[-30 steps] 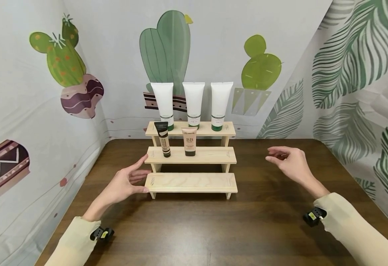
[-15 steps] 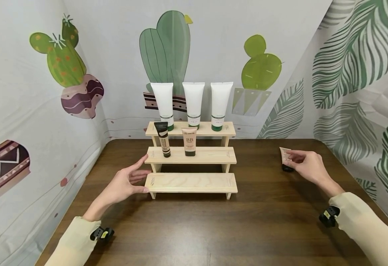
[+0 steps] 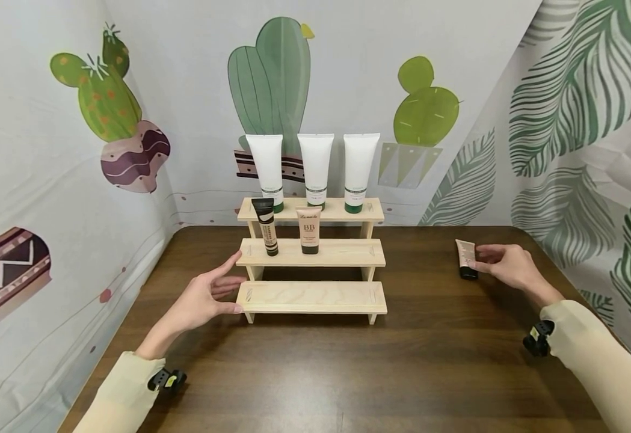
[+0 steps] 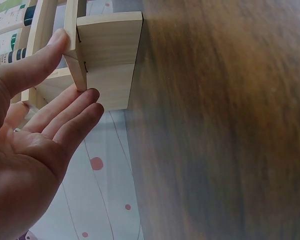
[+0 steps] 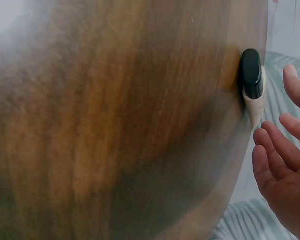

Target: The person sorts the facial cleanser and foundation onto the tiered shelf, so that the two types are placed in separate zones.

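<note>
A three-step wooden display stand (image 3: 312, 294) faces me in the head view. My left hand (image 3: 198, 300) rests against its left side, thumb at the lowest step and index finger at the middle one, fingers fairly straight. In the left wrist view the left thumb (image 4: 45, 55) touches a board edge. On the right of the table, a small beige-pink cosmetic tube (image 3: 466, 258) has its black cap toward me. My right hand (image 3: 504, 264) is beside it, fingertips right at its side, thumb and fingers spread apart in the right wrist view.
Three white tubes (image 3: 315, 168) with green caps stand on the top step. A black-and-beige tube (image 3: 267, 231) and a BB cream tube (image 3: 308, 231) stand on the middle step. The brown table (image 3: 315, 379) meets a printed cloth backdrop (image 3: 347, 72).
My right hand has moved right from above the table, bringing the beige-pink tube into view. Its fingers overlapped the tube half a second ago and now lie beside it. My left hand stays put.
</note>
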### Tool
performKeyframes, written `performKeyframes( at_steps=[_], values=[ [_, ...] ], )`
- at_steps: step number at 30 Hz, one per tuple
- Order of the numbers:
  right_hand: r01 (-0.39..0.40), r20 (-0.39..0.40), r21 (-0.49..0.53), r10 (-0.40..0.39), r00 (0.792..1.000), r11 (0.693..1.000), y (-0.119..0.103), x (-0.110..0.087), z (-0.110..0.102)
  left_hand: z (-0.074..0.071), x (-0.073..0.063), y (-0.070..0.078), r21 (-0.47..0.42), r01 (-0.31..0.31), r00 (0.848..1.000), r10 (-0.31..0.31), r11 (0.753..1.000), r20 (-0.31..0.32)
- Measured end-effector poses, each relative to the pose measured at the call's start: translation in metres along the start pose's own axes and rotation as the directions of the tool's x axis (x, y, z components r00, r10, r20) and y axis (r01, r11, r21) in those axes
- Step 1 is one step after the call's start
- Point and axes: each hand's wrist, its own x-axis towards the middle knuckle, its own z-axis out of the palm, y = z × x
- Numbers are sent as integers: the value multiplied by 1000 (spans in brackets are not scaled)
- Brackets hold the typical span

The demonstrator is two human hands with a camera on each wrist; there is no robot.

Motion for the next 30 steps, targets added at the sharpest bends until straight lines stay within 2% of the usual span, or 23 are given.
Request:
performKeyframes(
  at_steps=[8, 17, 30],
  values=[
    [-48, 122, 25, 45, 992, 999, 7, 11, 3, 0, -1, -2, -16, 2, 1000, -2, 1000, -2],
    [-25, 134, 33, 21, 991, 999, 2, 19, 11, 0, 0, -1, -9, 8, 1000, -8, 1000, -2],
    [40, 171, 81, -54, 984, 996, 0, 17, 14, 0, 1, -1, -6, 10, 1000, -10, 1000, -3]
  ],
)
